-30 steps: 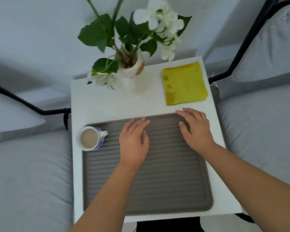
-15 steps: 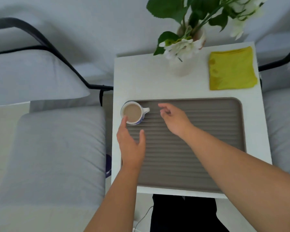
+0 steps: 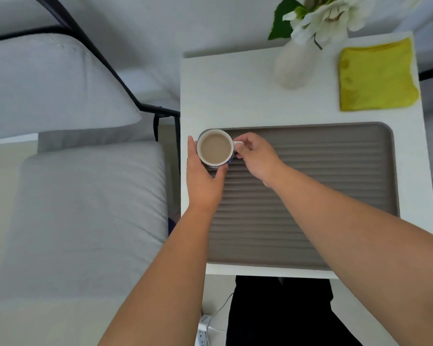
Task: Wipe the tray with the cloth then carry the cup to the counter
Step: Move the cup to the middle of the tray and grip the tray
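Observation:
A white and blue cup [image 3: 215, 148] of milky brown drink stands on the far left corner of the grey ribbed tray [image 3: 323, 171]. My left hand [image 3: 203, 181] wraps around the cup's left and near side. My right hand [image 3: 258, 158] pinches the cup's handle from the right. A folded yellow cloth [image 3: 376, 76] lies on the white table beyond the tray, at the far right, apart from both hands.
A white vase [image 3: 296, 63] with white flowers and green leaves stands on the small white table [image 3: 225, 91] behind the tray. Grey cushioned seats with black frames flank the table, one [image 3: 85, 208] at the left. A white power strip [image 3: 204, 333] lies on the floor below.
Both hands left the middle of the tray and moved left to the cup. My left hand now cups its side and my right hand has closed on the handle. The view shifted left.

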